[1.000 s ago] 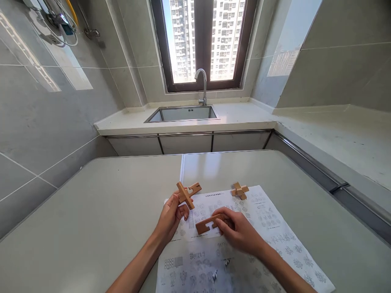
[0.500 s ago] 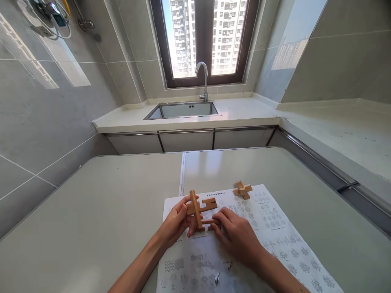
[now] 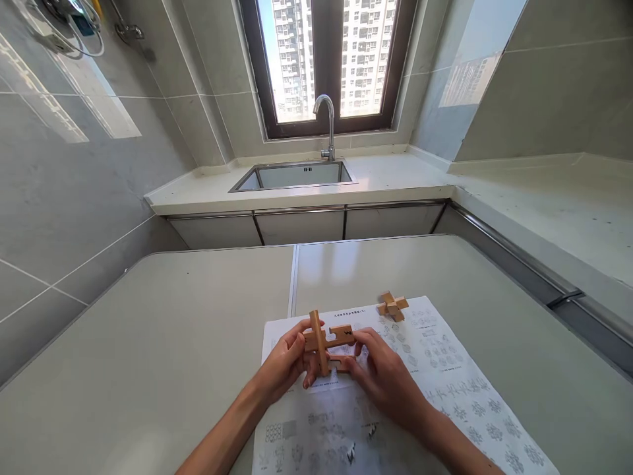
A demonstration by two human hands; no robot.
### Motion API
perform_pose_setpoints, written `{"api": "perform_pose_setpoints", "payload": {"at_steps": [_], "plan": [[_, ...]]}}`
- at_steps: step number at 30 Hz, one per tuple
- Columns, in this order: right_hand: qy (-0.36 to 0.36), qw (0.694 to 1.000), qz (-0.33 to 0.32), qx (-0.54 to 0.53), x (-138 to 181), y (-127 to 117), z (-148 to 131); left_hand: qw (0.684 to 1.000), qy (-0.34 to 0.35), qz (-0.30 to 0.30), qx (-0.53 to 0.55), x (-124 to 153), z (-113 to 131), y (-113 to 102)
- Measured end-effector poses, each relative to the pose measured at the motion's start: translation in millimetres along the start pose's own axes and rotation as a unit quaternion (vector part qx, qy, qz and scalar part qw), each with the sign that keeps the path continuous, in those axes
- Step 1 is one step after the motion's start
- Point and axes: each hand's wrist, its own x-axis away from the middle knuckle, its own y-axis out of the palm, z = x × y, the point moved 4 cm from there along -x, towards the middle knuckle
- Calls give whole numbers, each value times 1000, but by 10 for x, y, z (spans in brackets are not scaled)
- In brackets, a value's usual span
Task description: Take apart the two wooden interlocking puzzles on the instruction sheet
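Note:
My left hand (image 3: 284,366) grips a cross of notched wooden puzzle bars (image 3: 321,340), one bar upright and one level. My right hand (image 3: 383,376) pinches a third notched wooden bar (image 3: 341,363) and holds it against the lower part of the cross. Both hands hover just above a printed instruction sheet (image 3: 435,369) lying on the grey table (image 3: 173,343). A small assembled wooden cross puzzle (image 3: 393,306) rests on the sheet's far edge, beyond my right hand.
A seam (image 3: 291,284) runs down the table's middle. Beyond the table stands a counter with a steel sink (image 3: 291,176) and tap (image 3: 326,125) under a window. A second counter (image 3: 554,211) runs along the right wall.
My right hand lifted the loose bar off the sheet and brought it to the cross. My left hand turned the cross so one bar stands upright and moved it lower, toward the right hand.

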Motion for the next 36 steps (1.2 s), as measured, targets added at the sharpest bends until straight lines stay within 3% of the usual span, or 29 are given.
{"api": "perform_pose_setpoints", "payload": {"at_steps": [3,5,9,15,36], "plan": [[59,987,-21,-147,-11,-38,-18,1000,-4,-7,-6,0,4,19],[106,961,-53,-248,-15,-39,-37,1000,-7,-9,-6,1,1,25],[156,920,-80,-349,-21,-35,-61,1000,-6,-19,-2,1,-28,23],[173,906,-79,-379,-18,-11,-18,999,-8,-46,-18,-7,-70,14],[229,876,-49,-423,2,-14,85,999,-25,-30,-32,22,-85,9]]}}
